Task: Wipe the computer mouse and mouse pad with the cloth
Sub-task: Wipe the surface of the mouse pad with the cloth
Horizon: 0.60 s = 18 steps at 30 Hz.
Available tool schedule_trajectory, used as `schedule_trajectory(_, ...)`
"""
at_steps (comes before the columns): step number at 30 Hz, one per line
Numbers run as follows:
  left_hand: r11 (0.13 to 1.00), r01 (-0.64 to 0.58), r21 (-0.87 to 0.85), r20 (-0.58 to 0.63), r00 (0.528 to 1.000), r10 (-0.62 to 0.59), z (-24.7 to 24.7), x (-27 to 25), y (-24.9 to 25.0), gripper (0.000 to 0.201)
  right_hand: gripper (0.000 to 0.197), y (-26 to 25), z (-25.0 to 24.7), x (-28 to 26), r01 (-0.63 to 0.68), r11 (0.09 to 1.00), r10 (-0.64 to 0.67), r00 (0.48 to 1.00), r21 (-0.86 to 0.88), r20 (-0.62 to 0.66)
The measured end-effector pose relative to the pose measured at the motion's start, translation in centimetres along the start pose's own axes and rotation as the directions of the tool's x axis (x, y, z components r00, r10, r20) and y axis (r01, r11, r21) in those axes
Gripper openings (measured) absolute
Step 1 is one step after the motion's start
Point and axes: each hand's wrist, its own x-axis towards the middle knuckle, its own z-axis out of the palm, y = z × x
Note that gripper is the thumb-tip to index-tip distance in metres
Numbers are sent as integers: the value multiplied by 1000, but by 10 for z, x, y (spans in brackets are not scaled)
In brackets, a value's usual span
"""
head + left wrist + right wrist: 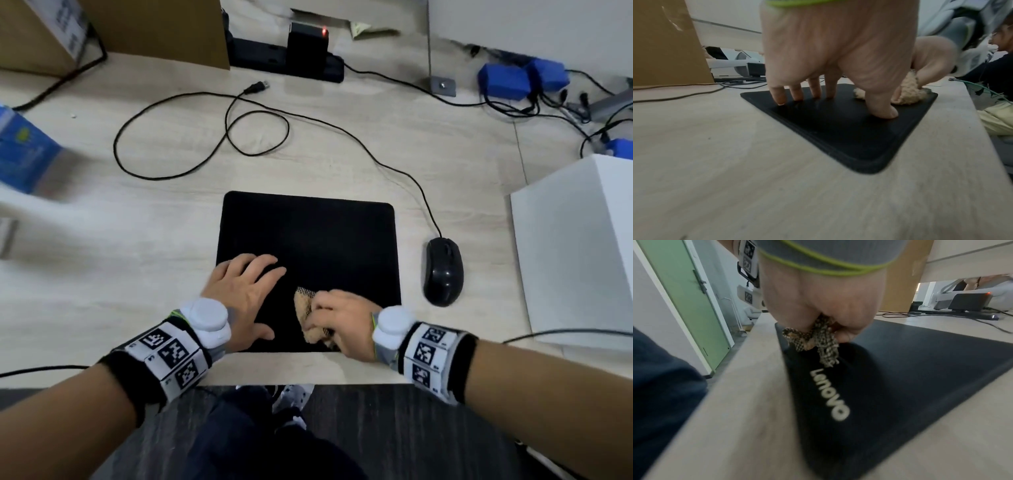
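Note:
A black mouse pad (325,233) lies on the light wooden desk near its front edge. My left hand (245,291) lies flat on the pad's near left part, fingers spread and pressing down (838,97). My right hand (337,320) grips a bunched beige cloth (306,308) against the pad's near middle; the cloth (813,340) bulges out of my fist above the white logo on the pad (900,369). In the left wrist view the cloth (908,95) sits behind my thumb. A black wired mouse (443,270) rests on the desk just right of the pad, untouched.
The mouse cable (239,137) loops across the desk behind the pad. A white box (579,246) stands at the right, a blue box (24,150) at the left, a cardboard box (154,31) and black power strip (291,61) at the back.

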Motion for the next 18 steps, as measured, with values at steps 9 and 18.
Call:
schedule_trajectory(9, 1000, -29, -2, -5, 1000, 29, 4, 4, -8, 101, 32, 46, -59, 123, -365, 922, 386, 871, 126, -302)
schedule_trajectory(18, 996, 2, -92, -140, 990, -15, 5, -14, -49, 81, 31, -20, 1, 71, -219, 969, 246, 903, 115, -353)
